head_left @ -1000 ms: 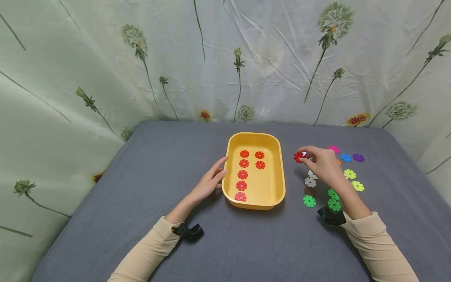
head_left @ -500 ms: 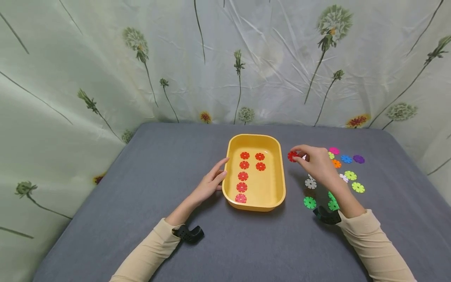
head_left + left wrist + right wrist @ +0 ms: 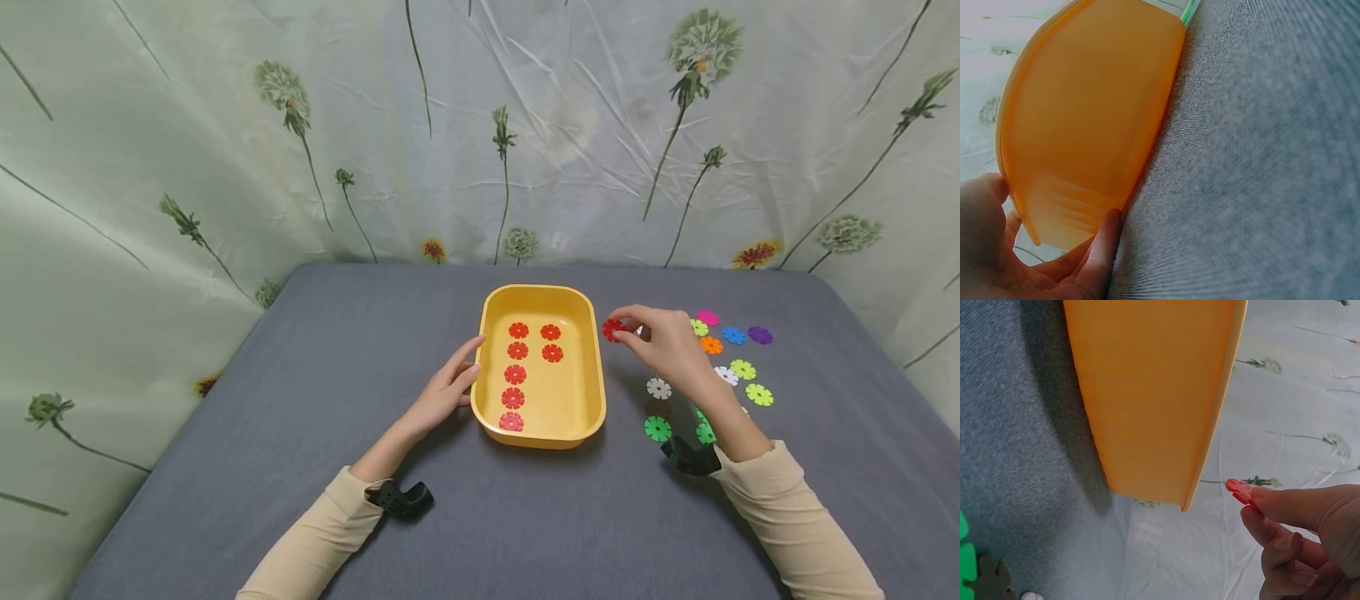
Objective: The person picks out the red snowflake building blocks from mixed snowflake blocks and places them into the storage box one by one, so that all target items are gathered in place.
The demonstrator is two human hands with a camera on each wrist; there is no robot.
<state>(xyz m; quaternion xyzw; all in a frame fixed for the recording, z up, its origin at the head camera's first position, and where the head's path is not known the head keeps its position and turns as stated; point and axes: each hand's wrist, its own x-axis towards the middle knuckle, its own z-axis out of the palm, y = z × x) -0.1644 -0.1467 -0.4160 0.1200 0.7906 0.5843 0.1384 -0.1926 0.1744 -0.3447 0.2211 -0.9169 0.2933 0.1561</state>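
Observation:
A red notched plastic disc [image 3: 611,331] is pinched between the thumb and index finger of my right hand [image 3: 667,346], just right of the yellow tray [image 3: 573,400]. In the right wrist view the red disc [image 3: 1238,489] is seen nearly edge-on, apart from the tray's outer wall [image 3: 1147,394]. My left hand [image 3: 442,393] rests against the tray's left side, its fingers touching the rim and outer wall. Inside the tray, red discs [image 3: 515,374] lie flat in a long left column, with two more discs [image 3: 551,342] beside its far end.
Loose discs lie on the grey cloth right of the tray: green [image 3: 657,428], brown [image 3: 657,407], white [image 3: 658,388], yellow-green [image 3: 759,394], orange [image 3: 711,345], blue [image 3: 734,335], purple [image 3: 760,335] and pink [image 3: 707,317]. A dandelion-print curtain [image 3: 450,167] hangs behind the table.
My right hand has moved left with the red disc, closer to the tray's right rim. My left hand and the discs in the tray have stayed put.

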